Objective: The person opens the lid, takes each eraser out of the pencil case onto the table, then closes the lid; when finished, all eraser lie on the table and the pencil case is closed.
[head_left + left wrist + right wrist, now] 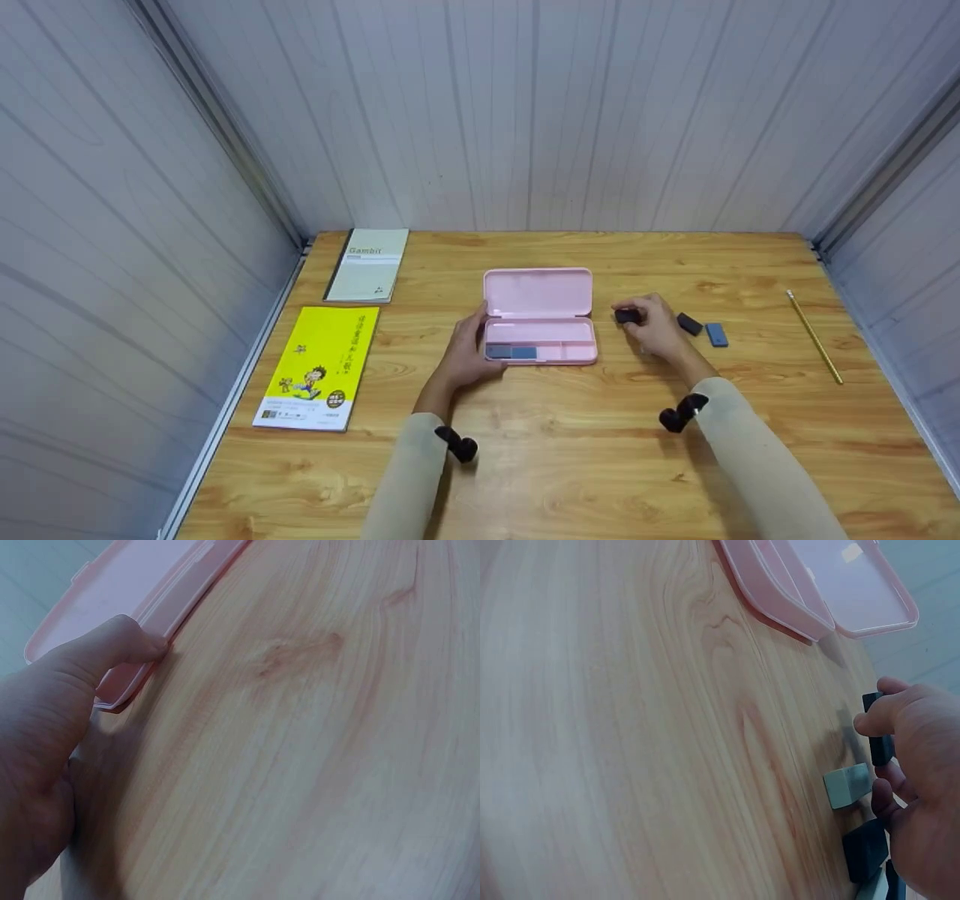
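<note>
A pink pencil case lies with its lid folded back on the table. In its front compartment sit a grey eraser and a blue eraser. My left hand grips the case's left end, the thumb along the front edge. To the right of the case, my right hand pinches a black eraser between thumb and fingers. Beneath that hand a pale block stands on the table. Just beyond it lie another black eraser and a second blue eraser.
A gold pencil lies near the table's right edge. On the left are a yellow book and, behind it, a pale notebook marked "Gambit". Panelled walls enclose the wooden table at the back and sides.
</note>
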Tool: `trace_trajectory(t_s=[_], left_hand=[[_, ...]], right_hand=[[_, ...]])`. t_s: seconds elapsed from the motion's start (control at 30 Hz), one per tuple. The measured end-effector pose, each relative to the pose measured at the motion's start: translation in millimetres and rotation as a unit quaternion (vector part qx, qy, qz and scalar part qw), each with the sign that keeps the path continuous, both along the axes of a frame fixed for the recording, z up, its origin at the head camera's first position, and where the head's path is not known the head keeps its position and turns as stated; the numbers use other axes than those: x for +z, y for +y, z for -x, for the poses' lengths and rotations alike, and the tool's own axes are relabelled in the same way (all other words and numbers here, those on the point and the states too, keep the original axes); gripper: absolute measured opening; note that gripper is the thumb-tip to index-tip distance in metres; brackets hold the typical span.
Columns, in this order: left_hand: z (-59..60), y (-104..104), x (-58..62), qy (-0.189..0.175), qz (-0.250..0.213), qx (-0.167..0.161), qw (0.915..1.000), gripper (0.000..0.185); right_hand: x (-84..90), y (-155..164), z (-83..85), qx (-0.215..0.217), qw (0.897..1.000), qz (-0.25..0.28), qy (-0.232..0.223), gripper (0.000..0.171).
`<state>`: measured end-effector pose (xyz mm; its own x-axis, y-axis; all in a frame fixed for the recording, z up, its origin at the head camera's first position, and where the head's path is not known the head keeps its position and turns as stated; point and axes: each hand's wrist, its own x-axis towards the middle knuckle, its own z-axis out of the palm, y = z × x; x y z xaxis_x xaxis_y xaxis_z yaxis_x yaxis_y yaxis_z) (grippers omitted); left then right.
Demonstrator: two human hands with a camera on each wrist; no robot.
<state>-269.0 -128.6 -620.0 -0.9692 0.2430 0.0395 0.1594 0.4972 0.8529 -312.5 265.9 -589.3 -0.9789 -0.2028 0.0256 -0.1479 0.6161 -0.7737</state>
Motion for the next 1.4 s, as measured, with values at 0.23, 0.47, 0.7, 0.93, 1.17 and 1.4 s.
trace_trajectory(t_s=[0.23,0.47,0.7,0.93,1.17,1.4], left_hand=[[0.1,0.5,0.6,0.0,-0.002,0.0,1.0,0.13],[0.9,0.8,1.0,-0.004,-0.003,0.002,1.0,0.129],[1.4,0.6,0.7,-0.009,0.0,0.005,0.9999,0.13],[0.5,0.1,0.3,0.001,-0.003,0.002,1.0,0.128],[0.7,0.6,0.7,0.002,0.002,0.002,1.0,0.128],[-0.6,1.0,1.0,-0.003,0.004,0.006,1.0,0.128]], right_hand=[[0.1,0.8,0.5,0.003,1.0,-0.003,-0.005,0.04],[3.2,-0.8,-4.2,0.005,1.0,-0.009,0.003,0.037],[3.3,-12.7,-13.9,0.037,0.998,-0.016,0.048,0.034],[5.3,-29.6,-24.0,0.08,0.994,-0.008,0.067,0.032],[10.3,-48.9,-30.6,0.098,0.994,-0.003,0.044,0.038],[11.0,-70.9,-37.5,0.129,0.991,0.006,0.04,0.036]])
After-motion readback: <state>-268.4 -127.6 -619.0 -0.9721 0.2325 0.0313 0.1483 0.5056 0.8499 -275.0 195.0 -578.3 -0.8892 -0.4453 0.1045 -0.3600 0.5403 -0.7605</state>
